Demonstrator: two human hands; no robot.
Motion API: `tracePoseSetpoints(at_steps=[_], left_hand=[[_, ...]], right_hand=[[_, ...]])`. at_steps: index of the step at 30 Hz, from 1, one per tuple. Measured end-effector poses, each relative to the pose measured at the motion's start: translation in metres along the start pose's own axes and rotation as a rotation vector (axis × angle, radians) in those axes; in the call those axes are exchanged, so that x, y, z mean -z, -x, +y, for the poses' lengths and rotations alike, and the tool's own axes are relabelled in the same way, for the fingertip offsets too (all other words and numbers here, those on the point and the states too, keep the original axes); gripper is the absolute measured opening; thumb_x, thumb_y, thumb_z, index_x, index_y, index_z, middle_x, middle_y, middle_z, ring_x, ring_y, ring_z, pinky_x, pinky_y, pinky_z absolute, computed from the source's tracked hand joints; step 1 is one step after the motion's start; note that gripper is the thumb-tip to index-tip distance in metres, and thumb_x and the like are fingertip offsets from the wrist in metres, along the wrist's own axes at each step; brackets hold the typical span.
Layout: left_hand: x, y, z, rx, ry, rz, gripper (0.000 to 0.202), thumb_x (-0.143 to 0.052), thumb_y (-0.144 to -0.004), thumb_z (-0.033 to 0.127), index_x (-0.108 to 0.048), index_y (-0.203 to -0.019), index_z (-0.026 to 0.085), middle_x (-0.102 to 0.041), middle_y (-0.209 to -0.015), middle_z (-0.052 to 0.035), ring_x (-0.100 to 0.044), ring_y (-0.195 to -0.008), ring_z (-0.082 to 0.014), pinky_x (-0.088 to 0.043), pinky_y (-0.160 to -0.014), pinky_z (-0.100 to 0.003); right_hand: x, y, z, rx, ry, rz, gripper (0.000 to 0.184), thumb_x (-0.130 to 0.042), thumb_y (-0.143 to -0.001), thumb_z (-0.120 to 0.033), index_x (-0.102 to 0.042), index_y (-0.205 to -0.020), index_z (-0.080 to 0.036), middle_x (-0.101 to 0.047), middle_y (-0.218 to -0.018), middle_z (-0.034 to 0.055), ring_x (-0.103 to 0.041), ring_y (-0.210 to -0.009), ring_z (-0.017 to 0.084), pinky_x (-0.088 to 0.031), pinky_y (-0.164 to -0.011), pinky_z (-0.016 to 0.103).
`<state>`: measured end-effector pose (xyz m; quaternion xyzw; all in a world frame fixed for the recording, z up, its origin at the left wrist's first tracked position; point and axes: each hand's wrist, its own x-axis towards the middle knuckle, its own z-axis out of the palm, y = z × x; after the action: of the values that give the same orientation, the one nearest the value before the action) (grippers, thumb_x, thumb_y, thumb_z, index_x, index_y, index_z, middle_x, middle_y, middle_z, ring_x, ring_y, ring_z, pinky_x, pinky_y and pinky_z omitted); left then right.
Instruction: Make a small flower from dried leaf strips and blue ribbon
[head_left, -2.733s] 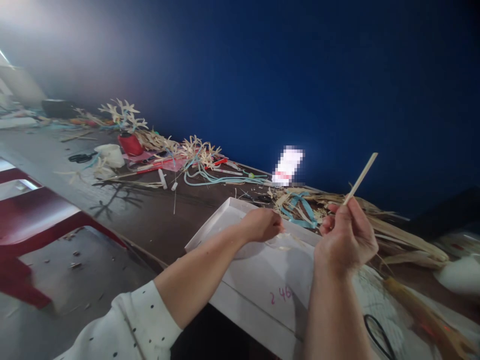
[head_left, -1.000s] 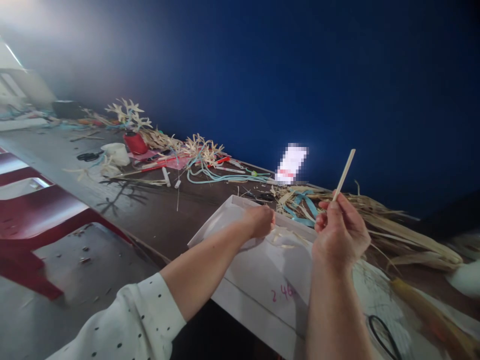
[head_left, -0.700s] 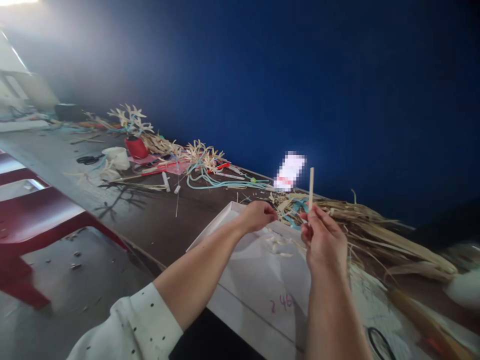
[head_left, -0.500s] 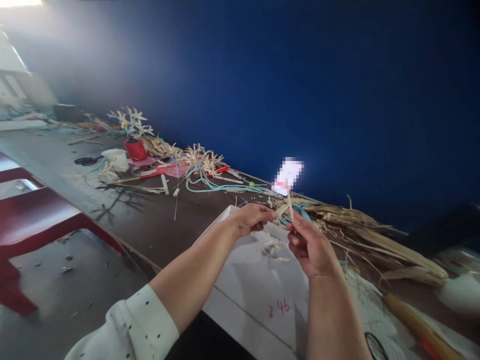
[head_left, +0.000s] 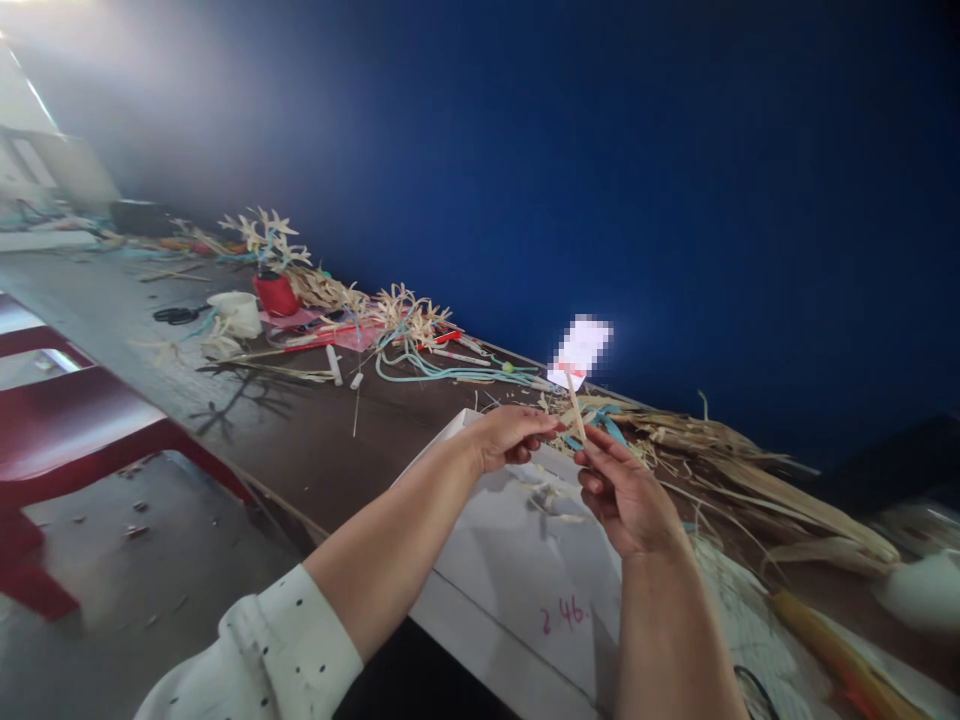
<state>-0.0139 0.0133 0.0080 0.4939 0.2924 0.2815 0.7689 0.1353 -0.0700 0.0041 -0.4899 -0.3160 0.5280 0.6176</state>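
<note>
Evidently close two-handed work, both hands raised above the shallow white cardboard tray [head_left: 504, 545] marked "2 46." in reddish-purple. Right hand [head_left: 628, 500]: thumb and fingers pinched on a thin, flat, pale-straw strip [head_left: 575, 408], gripped near its lower end, the rest standing up and leaning slightly left. Left hand [head_left: 511, 438]: fingertips drawn together, just beside the strip; cannot tell whether they touch it or pinch some small piece.

Under the hands, whitish curled scraps [head_left: 556, 503] lie in the tray. Beyond its far edge, a tangle of light-blue ribbon [head_left: 609, 422]; to the right, a long heap of dry, tan, fibrous leaves [head_left: 739, 468]. All sit on the dark brown counter [head_left: 319, 470].

On handling: the strip looks light and probably splits or creases easily, so a firm but shallow pinch seems best, with no twist from the right wrist. Left fingertips would do well to meet it square on, close to the right thumb, where it should flex least. Keeping both hands over the tray would catch loose bits.
</note>
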Motion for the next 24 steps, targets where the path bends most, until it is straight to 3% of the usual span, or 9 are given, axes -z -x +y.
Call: tracePoseSetpoints(at_steps=[6,14,20,24], left_hand=[[-0.0028,-0.0002,-0.0029,-0.068,-0.258,0.070,0.045,-0.074,-0.057,0.048,-0.066,-0.086,0.014,-0.062,-0.083,-0.0038,-0.042,-0.063,-0.0066,-0.030,-0.049,-0.017],[-0.0037,0.0009,-0.0023,-0.172,-0.437,0.122,0.036,-0.064,-0.068,0.042,-0.067,-0.092,0.015,-0.060,-0.074,-0.0011,-0.046,-0.063,-0.0076,-0.034,-0.052,-0.018],[-0.0078,0.0042,0.0005,-0.281,-0.598,0.197,0.028,-0.060,-0.071,0.037,-0.069,-0.085,0.015,-0.064,-0.076,0.0000,-0.052,-0.069,-0.0094,-0.039,-0.065,-0.020],[-0.0082,0.0064,0.0004,-0.258,-0.622,0.148,0.031,-0.057,-0.074,0.041,-0.067,-0.088,0.015,-0.062,-0.074,0.0003,-0.049,-0.064,-0.0082,-0.039,-0.061,-0.019]], right_hand=[[-0.0010,0.0002,-0.0001,-0.017,0.040,0.029,0.051,-0.078,-0.057,-0.031,-0.063,-0.105,-0.023,-0.060,-0.067,-0.0024,-0.042,-0.044,0.004,-0.025,-0.038,0.013],[-0.0045,0.0018,0.0003,-0.051,0.086,0.029,0.052,-0.078,-0.058,-0.032,-0.062,-0.106,-0.022,-0.062,-0.067,-0.0012,-0.041,-0.043,0.004,-0.025,-0.038,0.012],[-0.0051,-0.0008,0.0037,0.023,0.210,0.113,0.050,-0.078,-0.055,-0.037,-0.066,-0.101,-0.019,-0.064,-0.069,0.0020,-0.043,-0.043,0.005,-0.024,-0.037,0.014],[-0.0026,-0.0031,0.0059,0.056,0.234,0.124,0.050,-0.077,-0.056,-0.038,-0.067,-0.101,-0.020,-0.064,-0.069,0.0022,-0.043,-0.043,0.005,-0.025,-0.037,0.014]])
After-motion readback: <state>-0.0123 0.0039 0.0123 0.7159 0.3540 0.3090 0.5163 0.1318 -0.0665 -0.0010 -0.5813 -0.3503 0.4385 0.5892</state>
